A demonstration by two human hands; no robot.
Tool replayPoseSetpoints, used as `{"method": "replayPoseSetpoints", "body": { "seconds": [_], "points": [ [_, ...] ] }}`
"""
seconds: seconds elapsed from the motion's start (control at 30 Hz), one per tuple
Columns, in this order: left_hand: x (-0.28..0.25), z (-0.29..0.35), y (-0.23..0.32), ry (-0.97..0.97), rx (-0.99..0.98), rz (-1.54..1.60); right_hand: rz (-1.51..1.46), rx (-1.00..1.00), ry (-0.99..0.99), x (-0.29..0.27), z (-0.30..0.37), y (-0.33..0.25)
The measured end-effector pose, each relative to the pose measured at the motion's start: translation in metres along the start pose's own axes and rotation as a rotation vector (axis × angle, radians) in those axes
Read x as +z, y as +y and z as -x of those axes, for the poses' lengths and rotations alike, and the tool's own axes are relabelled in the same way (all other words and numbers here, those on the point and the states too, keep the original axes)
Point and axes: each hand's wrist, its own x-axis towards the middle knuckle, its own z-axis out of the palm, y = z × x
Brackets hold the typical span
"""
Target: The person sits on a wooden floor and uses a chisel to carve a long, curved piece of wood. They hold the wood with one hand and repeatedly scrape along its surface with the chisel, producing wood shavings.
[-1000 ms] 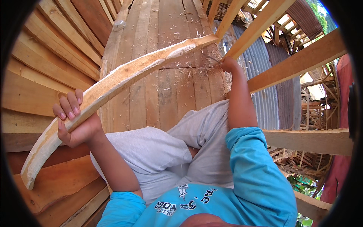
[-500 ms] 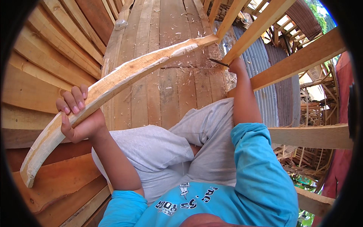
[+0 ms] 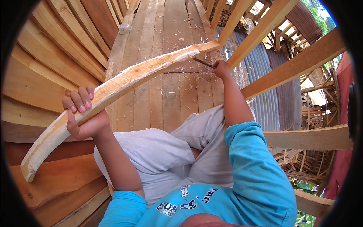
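A long, slightly curved piece of wood (image 3: 143,71) with a pale, rough-cut edge runs slantwise from the lower left to the upper right. My left hand (image 3: 85,113) is closed around its lower part, fingers over the top and thumb beneath. In my right hand (image 3: 221,69) is a knife (image 3: 204,62) with a thin dark blade; its handle is hidden in my fist. The blade's tip points left, close to the near edge of the wood's far end. Whether the two touch, I cannot tell.
Wood shavings are scattered over the plank floor (image 3: 172,100). A board wall (image 3: 41,75) rises on the left, with a small clear object (image 3: 125,28) by its foot. Slanting wooden rails (image 3: 295,62) stand on the right, with corrugated metal sheets (image 3: 261,79) beyond them.
My right hand and the knife have moved left, bringing the blade to the wood's near edge. The left hand keeps its hold, shifted slightly right in the picture together with the wood.
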Motion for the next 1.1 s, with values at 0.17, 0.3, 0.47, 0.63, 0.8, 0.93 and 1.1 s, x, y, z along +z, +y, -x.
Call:
{"method": "replayPoseSetpoints", "body": {
  "seconds": [0.17,0.3,0.47,0.63,0.8,0.93,1.1],
  "points": [
    [0.002,0.002,-0.002,0.009,-0.001,0.034,-0.121,-0.244,-0.541,0.019,-0.005,0.009],
    [0.003,0.002,-0.003,0.005,-0.013,0.032,0.16,-0.071,-0.161,0.027,-0.002,0.006],
    [-0.001,0.0,-0.002,-0.004,0.003,-0.013,-0.016,0.04,0.0,0.018,0.002,-0.01],
    [-0.001,0.001,-0.003,-0.009,-0.014,0.046,-0.053,-0.019,-0.252,0.018,0.006,0.004],
    [-0.004,-0.001,-0.002,-0.024,-0.02,0.041,0.324,0.226,-0.096,0.01,0.011,0.014],
    [-0.002,0.001,-0.002,-0.004,-0.004,0.027,0.523,0.023,-0.268,0.002,0.006,0.009],
    [-0.011,0.003,-0.013,-0.053,0.086,-0.023,0.334,0.066,-0.149,0.011,0.01,0.039]
  ]
}}
